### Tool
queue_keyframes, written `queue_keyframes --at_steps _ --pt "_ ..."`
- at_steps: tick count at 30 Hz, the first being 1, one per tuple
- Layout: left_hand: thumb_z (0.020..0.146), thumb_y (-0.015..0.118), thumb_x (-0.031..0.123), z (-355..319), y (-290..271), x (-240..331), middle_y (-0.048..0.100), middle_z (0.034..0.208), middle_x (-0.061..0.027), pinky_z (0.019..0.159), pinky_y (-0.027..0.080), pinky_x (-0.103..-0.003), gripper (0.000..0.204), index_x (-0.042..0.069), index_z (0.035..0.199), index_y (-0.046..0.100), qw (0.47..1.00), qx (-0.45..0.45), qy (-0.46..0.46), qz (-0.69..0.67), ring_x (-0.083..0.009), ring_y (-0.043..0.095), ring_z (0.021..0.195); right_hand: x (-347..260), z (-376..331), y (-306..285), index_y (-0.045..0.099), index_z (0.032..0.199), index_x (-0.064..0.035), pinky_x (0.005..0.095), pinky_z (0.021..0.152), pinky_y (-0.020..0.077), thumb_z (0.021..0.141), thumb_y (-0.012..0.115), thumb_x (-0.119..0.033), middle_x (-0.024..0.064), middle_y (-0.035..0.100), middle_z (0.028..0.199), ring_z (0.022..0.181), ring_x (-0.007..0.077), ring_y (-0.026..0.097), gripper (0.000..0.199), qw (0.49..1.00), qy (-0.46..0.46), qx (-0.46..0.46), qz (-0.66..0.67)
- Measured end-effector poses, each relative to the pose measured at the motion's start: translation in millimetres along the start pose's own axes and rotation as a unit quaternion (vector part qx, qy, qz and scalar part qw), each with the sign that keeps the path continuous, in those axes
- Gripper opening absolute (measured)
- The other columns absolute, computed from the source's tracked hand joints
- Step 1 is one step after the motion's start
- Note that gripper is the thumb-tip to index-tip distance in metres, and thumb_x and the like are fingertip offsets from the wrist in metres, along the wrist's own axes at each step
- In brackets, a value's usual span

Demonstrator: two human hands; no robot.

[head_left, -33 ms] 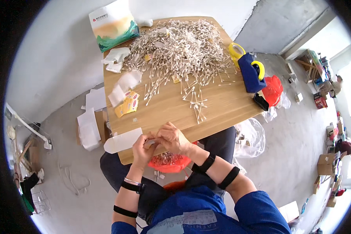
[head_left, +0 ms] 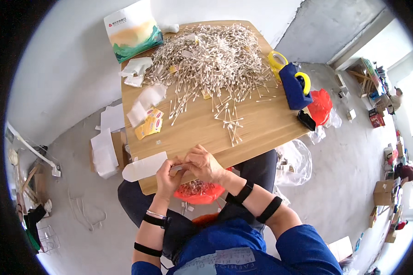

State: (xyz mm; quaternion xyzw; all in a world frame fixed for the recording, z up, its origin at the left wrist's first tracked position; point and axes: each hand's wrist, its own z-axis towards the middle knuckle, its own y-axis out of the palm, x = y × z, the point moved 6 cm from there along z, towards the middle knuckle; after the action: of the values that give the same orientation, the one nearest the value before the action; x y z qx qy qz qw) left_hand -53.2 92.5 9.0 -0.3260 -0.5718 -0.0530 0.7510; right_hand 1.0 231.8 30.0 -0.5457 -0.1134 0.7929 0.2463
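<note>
My left hand point(head_left: 169, 176) and my right hand point(head_left: 205, 165) meet at the near edge of the wooden table point(head_left: 188, 133). Fingers of both are closed together around a small pale piece point(head_left: 176, 168), mostly hidden by them; I cannot make out its kind. Beside my left hand, a flat whitish strip point(head_left: 144, 167) with a rounded end lies over the table's front left corner. A big heap of cotton swabs point(head_left: 211, 55) covers the far part of the table, and several stray swabs point(head_left: 232, 123) lie nearer me. Under my hands, a red bag point(head_left: 199, 195) with swabs inside sits between my legs.
Yellow packets point(head_left: 149, 124) and crumpled white wrapping point(head_left: 147, 103) lie along the left side. A blue tape dispenser point(head_left: 293, 87) with yellow tape stands at the right edge. A printed paper bag point(head_left: 133, 34) stands back left. Plastic bags point(head_left: 293, 162) lie on the floor at right.
</note>
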Motion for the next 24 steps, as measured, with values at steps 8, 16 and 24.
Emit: queue_keyframes --at_steps 8,16,24 --pt "0.072 0.075 -0.002 1 -1 4 0.068 0.091 -0.0126 0.083 0.054 -0.037 0.027 0.002 0.096 0.063 0.997 0.018 0.075 -0.01 -0.0284 0.068 0.088 -8 0 -3 0.061 0.085 -0.0041 0.0407 0.073 0.0479 0.075 0.073 -0.008 0.0101 0.059 0.083 0.083 0.0324 0.054 0.015 0.999 -0.025 0.021 -0.039" --pt "0.072 0.075 -0.001 -1 -4 12 0.069 0.094 -0.0133 0.083 0.054 -0.037 0.028 0.003 0.098 0.064 0.996 0.001 0.087 0.027 -0.0288 0.068 0.089 -6 -3 -1 0.061 0.086 -0.0041 0.0412 0.076 0.0482 0.074 0.074 -0.01 0.0106 0.059 0.083 0.084 0.0328 0.055 0.019 0.998 -0.028 0.0 -0.061" --pt "0.074 0.075 0.001 -2 -3 0 0.07 0.092 -0.014 0.086 0.055 -0.037 0.023 0.002 0.094 0.063 0.996 0.007 0.072 0.042 -0.0288 0.07 0.088 -11 -2 1 0.065 0.089 -0.0059 0.04 0.075 0.0492 0.07 0.077 -0.01 0.0079 0.061 0.084 0.083 0.0316 0.056 0.022 0.997 -0.065 0.011 -0.049"
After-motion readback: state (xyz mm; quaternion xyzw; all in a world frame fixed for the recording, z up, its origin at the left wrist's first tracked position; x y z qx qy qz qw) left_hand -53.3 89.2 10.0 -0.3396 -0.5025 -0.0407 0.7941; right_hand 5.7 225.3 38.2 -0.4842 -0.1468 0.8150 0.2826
